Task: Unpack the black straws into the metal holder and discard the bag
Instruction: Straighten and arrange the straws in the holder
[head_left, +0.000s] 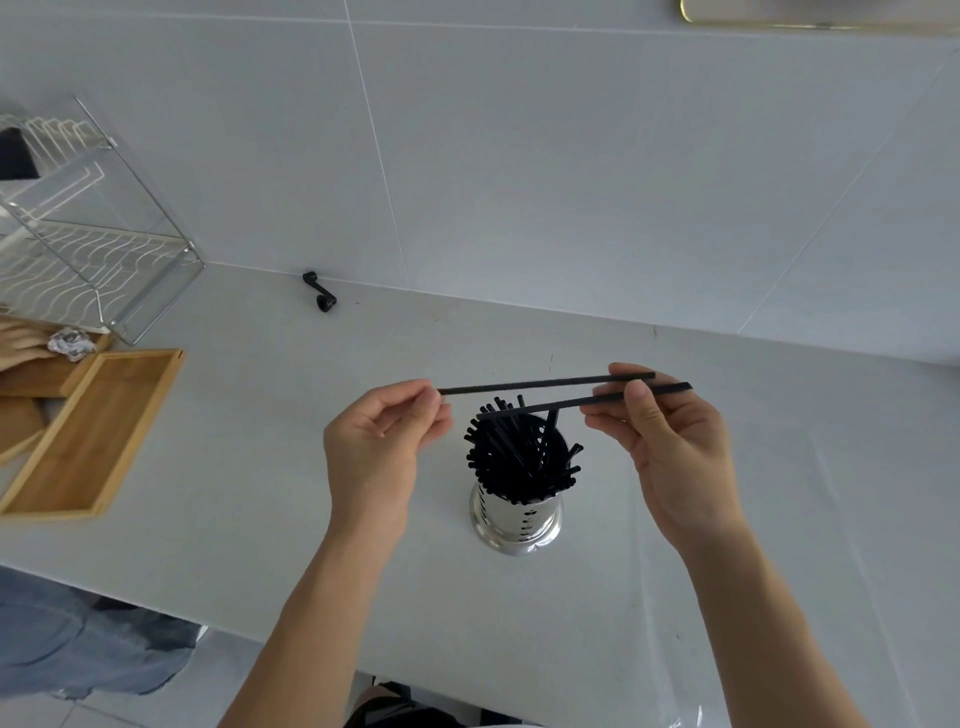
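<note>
A shiny perforated metal holder (517, 525) stands on the white counter, packed with several black straws (519, 457) fanning out of its top. Just above it, two loose black straws (540, 384) lie almost level. My right hand (670, 452) pinches both near their right ends. My left hand (379, 441) pinches the left tip of the upper straw; the lower straw's left end hangs free over the holder. A clear plastic bag (769, 597) lies flat on the counter under my right forearm, hard to see.
A wooden tray (88, 436) sits at the left, with a clear acrylic and wire rack (88, 228) behind it. A small black crank-shaped part (320, 292) lies by the tiled wall. Another person's hand (21, 343) shows at the far left edge.
</note>
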